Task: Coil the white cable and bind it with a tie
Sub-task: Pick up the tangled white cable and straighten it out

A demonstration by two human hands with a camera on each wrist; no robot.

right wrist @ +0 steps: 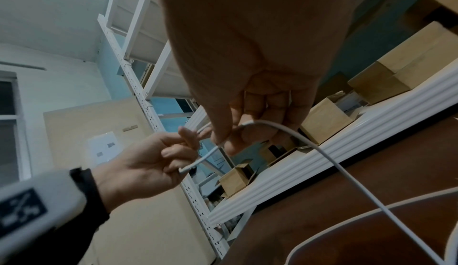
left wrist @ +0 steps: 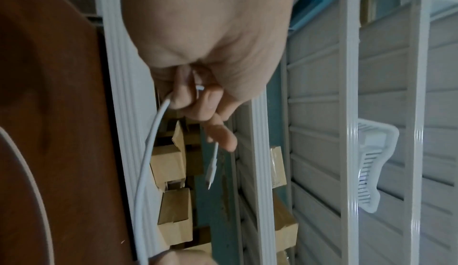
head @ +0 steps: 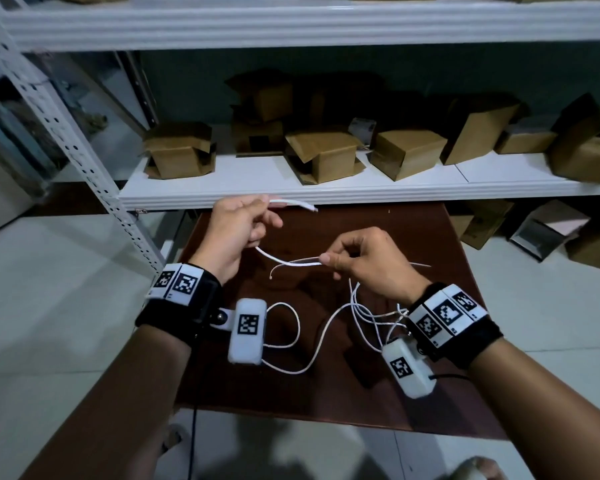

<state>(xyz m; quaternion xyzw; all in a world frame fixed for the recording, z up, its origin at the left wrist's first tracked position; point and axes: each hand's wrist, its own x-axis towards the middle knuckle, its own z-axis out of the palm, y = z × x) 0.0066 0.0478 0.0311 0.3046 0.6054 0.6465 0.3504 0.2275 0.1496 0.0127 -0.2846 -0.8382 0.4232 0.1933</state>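
While our left hand (head: 236, 233) pinches the plug end of the white cable (head: 321, 332) and our right hand (head: 364, 261) pinches it further along, most of it sprawls loose on the brown table (head: 430, 237); coiling has barely begun, and we see no tie for certain.

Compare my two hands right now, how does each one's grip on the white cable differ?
The left hand is raised near the shelf edge; the right hand sits lower, over the brown table. The left's grip leaves the thin white cable's plug end sticking out; the right pinches a point further along the run. Both hold the same cable.
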